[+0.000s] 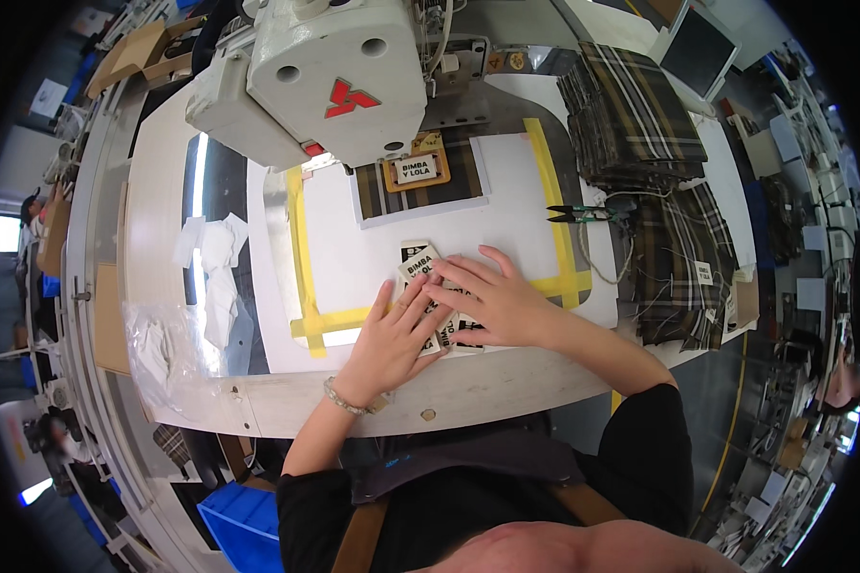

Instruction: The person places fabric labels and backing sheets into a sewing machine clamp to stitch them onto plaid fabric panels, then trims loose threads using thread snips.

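Note:
A small pile of cream fabric labels with black print (pixel 417 258) lies on the white board (pixel 344 267). My left hand (pixel 397 334) rests on the labels from the lower left, fingers extended and slightly apart. My right hand (pixel 487 301) lies over them from the right with fingers spread, its fingertips close to or touching those of my left hand. Above the pile, a piece of plaid fabric (pixel 387 201) sits in a white-edged frame under the sewing machine head (pixel 325 57), with a label in an orange holder (pixel 392 172) on it.
Stacks of plaid fabric pieces (pixel 631 105) stand at the right, with thread snips (pixel 573 214) beside them. White scraps (pixel 220 248) and a plastic bag (pixel 167 363) lie at the left. A blue bin (pixel 239 520) is below the table edge (pixel 258 411).

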Tool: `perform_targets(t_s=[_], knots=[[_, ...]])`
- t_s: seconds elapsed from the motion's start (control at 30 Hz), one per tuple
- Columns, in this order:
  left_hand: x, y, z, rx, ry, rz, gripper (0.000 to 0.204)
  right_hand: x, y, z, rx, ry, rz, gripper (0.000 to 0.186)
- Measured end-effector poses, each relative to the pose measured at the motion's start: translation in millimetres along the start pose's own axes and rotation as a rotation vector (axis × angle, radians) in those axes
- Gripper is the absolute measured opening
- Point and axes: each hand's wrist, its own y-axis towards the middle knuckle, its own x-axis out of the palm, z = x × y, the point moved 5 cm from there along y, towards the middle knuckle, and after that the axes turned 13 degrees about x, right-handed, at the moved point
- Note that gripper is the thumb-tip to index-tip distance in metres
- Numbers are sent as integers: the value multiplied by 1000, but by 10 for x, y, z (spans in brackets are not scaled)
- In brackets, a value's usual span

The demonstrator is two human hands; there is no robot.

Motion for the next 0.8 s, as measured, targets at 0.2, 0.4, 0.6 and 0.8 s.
perform_targets(t_s=[0.2,0.4,0.6,0.8], knots=[[6,55,36,-64,-16,66,55,35,8,2,-8,-151,96,69],[-54,94,-39,-35,284,99,60,-68,74,25,-33,-230,224,72],[-198,172,-126,-23,22,163,95,-439,432,281,8,-160,383,64],[-321,231,-986,-198,248,225,92,-419,835,442,21,-113,435,36]])
